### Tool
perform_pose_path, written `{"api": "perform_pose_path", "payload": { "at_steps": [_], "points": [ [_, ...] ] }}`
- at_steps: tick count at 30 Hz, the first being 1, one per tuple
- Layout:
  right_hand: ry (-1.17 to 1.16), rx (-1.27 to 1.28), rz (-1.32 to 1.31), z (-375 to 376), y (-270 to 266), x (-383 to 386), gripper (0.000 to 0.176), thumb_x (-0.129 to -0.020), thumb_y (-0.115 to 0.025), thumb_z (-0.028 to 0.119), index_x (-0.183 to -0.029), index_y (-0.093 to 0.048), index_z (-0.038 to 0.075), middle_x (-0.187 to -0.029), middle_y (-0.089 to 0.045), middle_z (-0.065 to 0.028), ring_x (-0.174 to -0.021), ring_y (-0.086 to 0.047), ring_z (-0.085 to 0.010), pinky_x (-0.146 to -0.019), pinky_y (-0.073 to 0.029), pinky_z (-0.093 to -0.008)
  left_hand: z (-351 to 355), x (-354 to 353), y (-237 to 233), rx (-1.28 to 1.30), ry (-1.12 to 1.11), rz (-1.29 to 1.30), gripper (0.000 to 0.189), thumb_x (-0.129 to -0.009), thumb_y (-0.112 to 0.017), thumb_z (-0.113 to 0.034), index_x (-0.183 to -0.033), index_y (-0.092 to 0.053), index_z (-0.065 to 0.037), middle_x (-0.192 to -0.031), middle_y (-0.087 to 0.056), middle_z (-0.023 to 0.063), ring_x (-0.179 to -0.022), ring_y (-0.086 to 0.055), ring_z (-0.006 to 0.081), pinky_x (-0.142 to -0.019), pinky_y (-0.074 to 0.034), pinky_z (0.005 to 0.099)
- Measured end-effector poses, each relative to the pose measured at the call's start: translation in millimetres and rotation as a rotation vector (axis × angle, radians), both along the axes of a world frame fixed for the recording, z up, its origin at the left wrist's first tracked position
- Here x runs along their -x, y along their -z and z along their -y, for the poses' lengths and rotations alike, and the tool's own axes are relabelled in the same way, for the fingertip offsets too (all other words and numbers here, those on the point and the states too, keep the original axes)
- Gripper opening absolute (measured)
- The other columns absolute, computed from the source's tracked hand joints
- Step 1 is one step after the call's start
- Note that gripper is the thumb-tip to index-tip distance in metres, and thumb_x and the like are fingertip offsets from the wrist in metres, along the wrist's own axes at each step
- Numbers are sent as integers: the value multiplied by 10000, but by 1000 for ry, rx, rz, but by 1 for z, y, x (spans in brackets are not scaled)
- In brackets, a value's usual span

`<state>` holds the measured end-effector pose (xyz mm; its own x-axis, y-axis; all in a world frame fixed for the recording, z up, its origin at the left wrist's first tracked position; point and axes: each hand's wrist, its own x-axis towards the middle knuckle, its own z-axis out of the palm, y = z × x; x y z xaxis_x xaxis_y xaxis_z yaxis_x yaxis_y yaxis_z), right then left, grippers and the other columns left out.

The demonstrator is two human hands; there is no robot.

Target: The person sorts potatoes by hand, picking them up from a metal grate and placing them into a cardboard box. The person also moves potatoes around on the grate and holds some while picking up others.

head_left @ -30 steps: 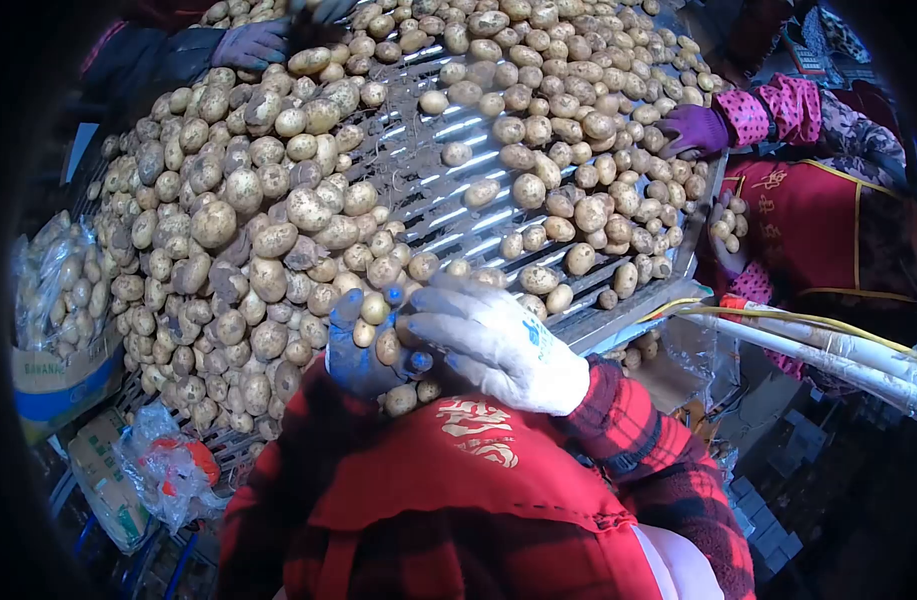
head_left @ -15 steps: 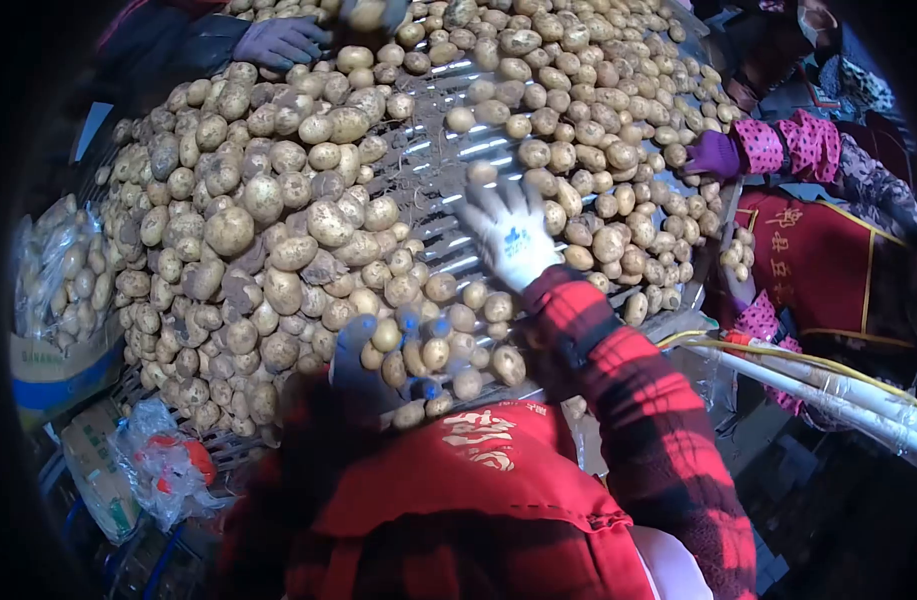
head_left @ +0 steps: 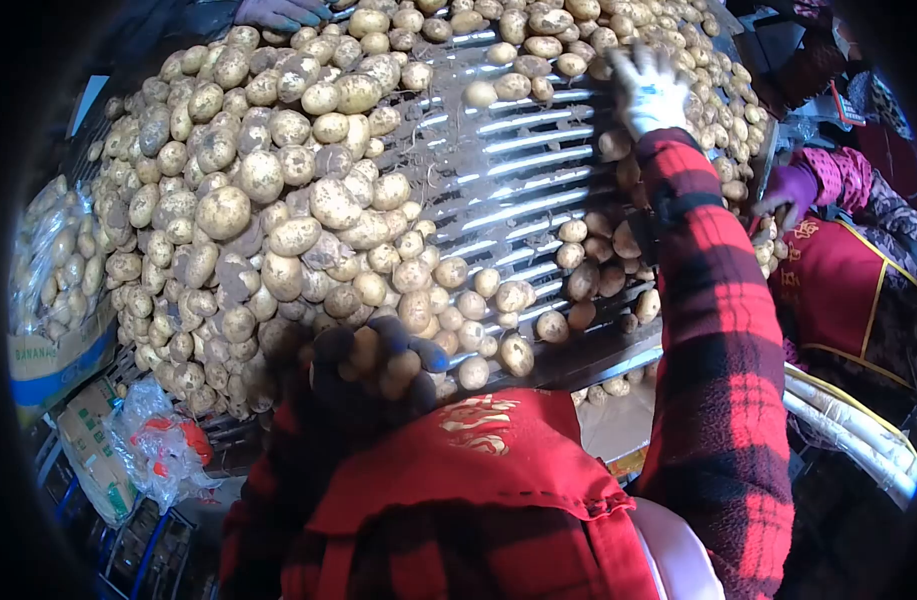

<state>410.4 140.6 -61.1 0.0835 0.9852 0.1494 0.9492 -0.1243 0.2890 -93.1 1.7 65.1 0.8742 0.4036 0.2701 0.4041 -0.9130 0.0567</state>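
Across the slatted table (head_left: 498, 165), potatoes (head_left: 223, 213) lie heaped on the left and spread along the right, with bare bars between. They look firm, fairly light singly and rounded enough to roll; loose soil may make them slippery, and knocks could bruise them. Fingers curled around each one's middle, or a cupped palm beneath several, should hold them best. The left hand (head_left: 386, 338), in shadow close to the red apron (head_left: 498, 450), has its grip curled around a few. The right hand (head_left: 653, 92), its grip spread wide, reaches over potatoes at the far right; whether its palm holds one, I cannot tell. Compared with half a second earlier, that hand is farther forward and right, more bars show beside it, and the left remains near the apron with its handful.
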Motion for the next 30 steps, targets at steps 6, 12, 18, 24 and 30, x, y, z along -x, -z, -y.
{"api": "perform_pose_path", "payload": {
  "at_steps": [6,12,18,24,30],
  "points": [
    [-219,-101,-579,147,-44,57,516,-894,-739,294,-1385,-647,164,-1446,-603,-198,-1228,-621,-447,-1079,-477,-557,2,-6,-7,-31,38,-145,179,-978,-659,-252,-1065,-623,-101,-1232,-581,160,-1183,-609,408,-969,-488,607],
    [-579,285,-535,246,-15,106,470,-856,-743,350,-1303,-695,214,-1523,-553,-77,-1432,-463,-392,-1227,-293,-630,8,-2,15,-161,107,-74,193,-974,-670,-248,-1087,-631,-96,-1316,-586,162,-1239,-611,373,-1109,-402,617],
    [-201,-177,-265,161,-27,100,412,-920,-710,270,-1315,-662,161,-1423,-577,-137,-1362,-492,-387,-1178,-333,-607,23,1,4,-90,112,-52,232,-907,-715,-283,-1079,-635,-149,-1269,-640,100,-1241,-620,347,-1101,-391,593],
    [-802,-26,-611,192,-19,216,386,-893,-712,387,-1207,-717,163,-1299,-651,-141,-1246,-600,-373,-1073,-466,-576,47,31,1,1553,-489,539,339,-944,-650,-478,-1158,-645,-216,-1263,-655,35,-1145,-623,294,-1011,-444,517],
    [-88,-390,-362,178,-48,125,362,-865,-725,274,-1199,-732,133,-1177,-706,-153,-1041,-682,-359,-911,-515,-519,52,58,17,2824,-164,1382,480,-1008,-573,-548,-1358,-621,-223,-1464,-600,113,-1205,-663,380,-838,-563,479]
  ]
}}
